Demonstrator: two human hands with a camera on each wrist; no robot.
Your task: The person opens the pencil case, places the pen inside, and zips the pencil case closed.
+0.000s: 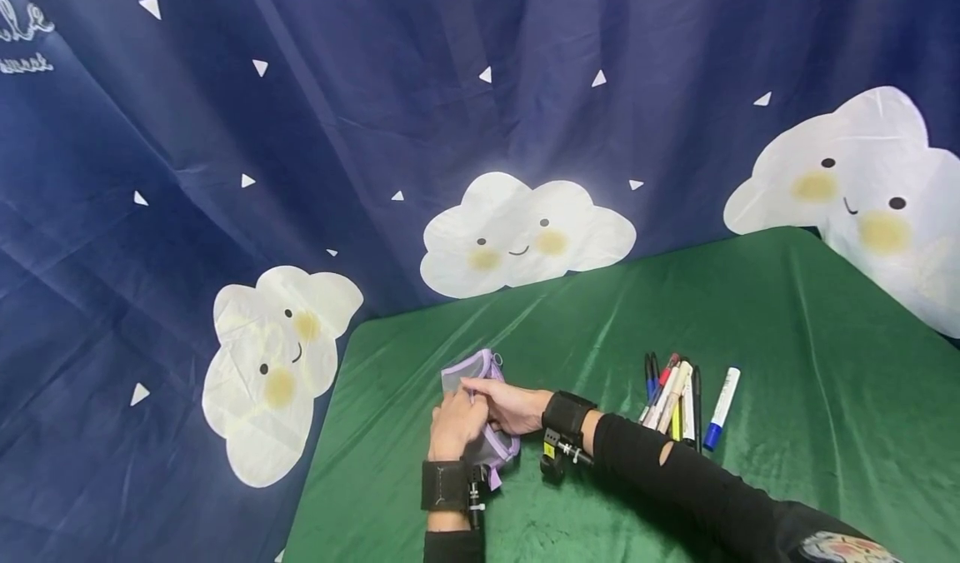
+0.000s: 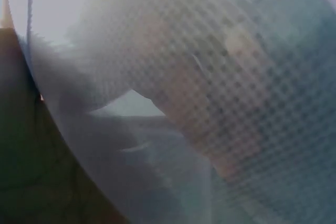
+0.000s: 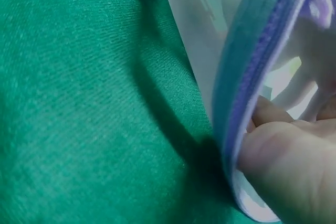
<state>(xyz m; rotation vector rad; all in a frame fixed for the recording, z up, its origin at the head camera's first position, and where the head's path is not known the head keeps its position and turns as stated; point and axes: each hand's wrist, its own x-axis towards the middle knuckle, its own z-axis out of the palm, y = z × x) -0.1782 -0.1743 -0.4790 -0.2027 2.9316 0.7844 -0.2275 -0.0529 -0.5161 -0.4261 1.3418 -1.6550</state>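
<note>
A translucent mesh zipper pouch [image 1: 501,445] with lilac edging stands on the green cloth, its zipper side turned right. My left hand [image 1: 456,420] grips the pouch from the left; in the left wrist view the blurred mesh [image 2: 294,129] covers most of the picture, with fingers showing faintly through it. At the zipper opening, my right hand [image 1: 517,406] holds the pouch. The right wrist view has its thumb [image 3: 278,150] against the zipper edge [image 3: 252,77], other fingers partly hidden behind. The two hands meet over the pouch's upper part.
Several pens and markers [image 1: 675,401] lie bunched to the right of the right forearm. A white marker with a blue cap [image 1: 722,409] lies apart beside them. Behind the green-covered table [image 1: 585,321] hangs a dark blue curtain [image 1: 525,130] with clouds.
</note>
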